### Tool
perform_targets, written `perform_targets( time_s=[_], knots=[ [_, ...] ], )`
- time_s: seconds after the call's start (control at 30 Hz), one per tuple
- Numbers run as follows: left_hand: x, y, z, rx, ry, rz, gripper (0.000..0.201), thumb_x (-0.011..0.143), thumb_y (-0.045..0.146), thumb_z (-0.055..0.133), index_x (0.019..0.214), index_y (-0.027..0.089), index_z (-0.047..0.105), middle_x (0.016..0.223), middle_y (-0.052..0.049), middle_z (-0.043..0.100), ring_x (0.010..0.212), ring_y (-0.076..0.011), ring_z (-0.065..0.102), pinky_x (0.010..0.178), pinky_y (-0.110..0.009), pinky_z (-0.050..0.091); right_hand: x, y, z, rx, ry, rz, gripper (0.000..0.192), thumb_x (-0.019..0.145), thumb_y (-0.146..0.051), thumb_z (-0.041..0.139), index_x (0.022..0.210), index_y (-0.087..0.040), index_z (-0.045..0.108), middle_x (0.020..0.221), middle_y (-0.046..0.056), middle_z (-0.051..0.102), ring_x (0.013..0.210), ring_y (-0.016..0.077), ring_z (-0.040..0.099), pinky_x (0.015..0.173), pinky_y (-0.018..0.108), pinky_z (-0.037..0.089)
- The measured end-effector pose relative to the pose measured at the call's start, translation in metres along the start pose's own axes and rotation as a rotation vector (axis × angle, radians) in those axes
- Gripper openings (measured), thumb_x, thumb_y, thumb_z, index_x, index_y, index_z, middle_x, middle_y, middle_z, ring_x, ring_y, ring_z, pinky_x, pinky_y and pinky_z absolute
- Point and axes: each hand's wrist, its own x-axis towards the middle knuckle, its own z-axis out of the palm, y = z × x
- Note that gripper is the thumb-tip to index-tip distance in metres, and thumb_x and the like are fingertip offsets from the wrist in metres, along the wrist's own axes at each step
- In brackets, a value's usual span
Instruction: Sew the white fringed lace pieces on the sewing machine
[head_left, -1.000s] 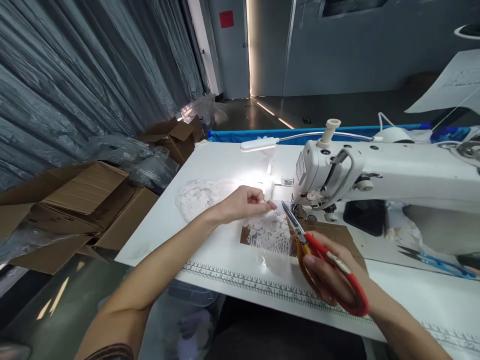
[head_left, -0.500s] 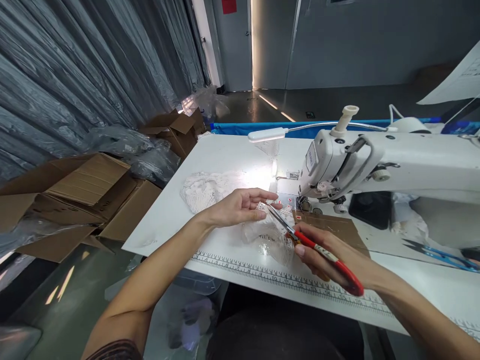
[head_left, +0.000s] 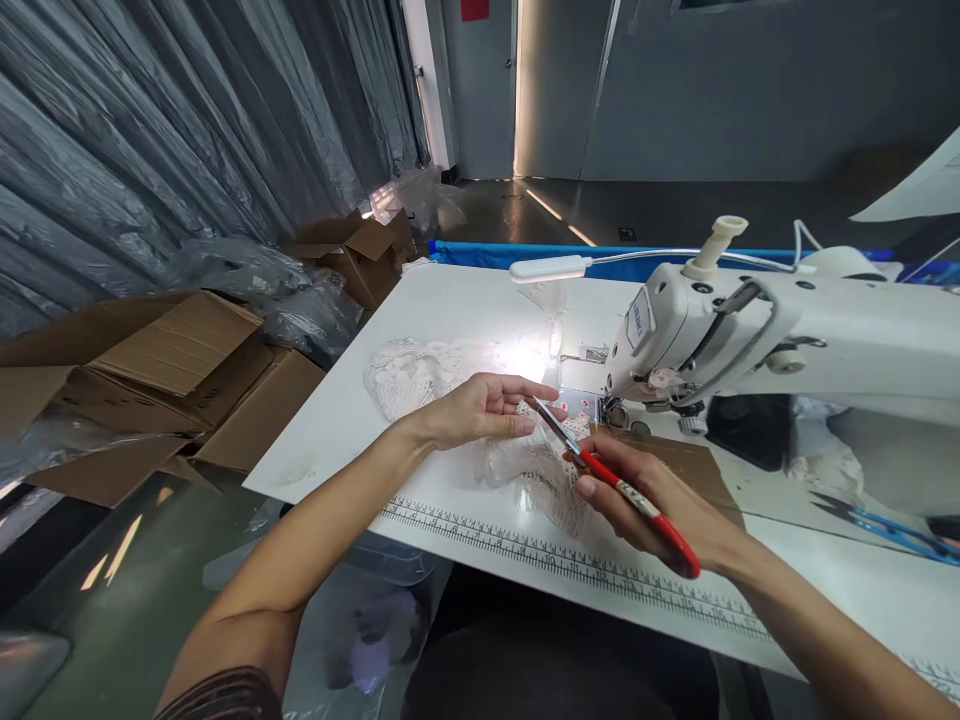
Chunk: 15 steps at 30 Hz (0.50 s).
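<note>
My right hand (head_left: 645, 495) is closed round the red handles of a pair of scissors (head_left: 619, 482). Their narrow blades look nearly together, and the tips reach the fingers of my left hand (head_left: 487, 410). That left hand is closed, thumb against fingers, on the upper edge of a white lace piece (head_left: 536, 465). The rest of the lace hangs and spreads on the table below, sheer and patterned. Another bunch of white lace (head_left: 409, 378) lies on the table behind my left wrist. Whether the blades touch the lace is too small to tell.
A white sewing machine (head_left: 675, 330) stands at the right, with a lit lamp (head_left: 550, 268) beside it. Blue-handled scissors (head_left: 892, 525) lie at far right. A ruler strip (head_left: 517, 545) runs along the front table edge. Open cardboard boxes (head_left: 180, 345) sit at left.
The red scissors and my right hand have shifted slightly left and up, bringing the tips closer to my left fingers. The blades look more closed. The whole view has turned a little.
</note>
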Motion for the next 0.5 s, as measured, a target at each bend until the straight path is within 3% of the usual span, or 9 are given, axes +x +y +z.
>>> perform_targets(
  time_s=[0.27,0.4,0.5],
  knots=[
    [0.003,-0.003,-0.003,0.013,0.005,0.02,0.047,0.083,0.019,0.076,0.127,0.011,0.062,0.125,-0.018,0.067,0.101,-0.0158,0.068,0.082,-0.023,0.053,0.0,0.0,-0.001,-0.042,0.096,-0.007,0.025,0.093,-0.048,0.057,0.089,-0.023,0.058,0.066,-0.001,0.055,0.059,0.0161,0.048,0.055,0.029,0.036],
    [-0.002,-0.001,-0.003,0.102,0.014,-0.012,0.056,0.085,0.02,0.074,0.137,0.015,0.054,0.125,-0.017,0.066,0.087,-0.0109,0.067,0.071,-0.02,0.051,-0.038,0.023,-0.005,-0.206,0.097,0.085,0.031,0.09,-0.05,0.061,0.108,-0.026,0.063,0.059,-0.002,0.056,0.049,0.0164,0.048,0.048,0.028,0.032],
    [-0.009,0.001,0.006,0.143,-0.114,-0.056,0.07,0.086,0.018,0.072,0.148,0.021,0.04,0.117,-0.013,0.07,0.074,-0.0071,0.063,0.066,-0.019,0.049,-0.081,0.064,-0.014,-0.511,0.295,0.196,0.051,0.085,-0.057,0.062,0.127,-0.028,0.06,0.052,-0.003,0.055,0.041,0.0177,0.048,0.044,0.029,0.033]
  ],
)
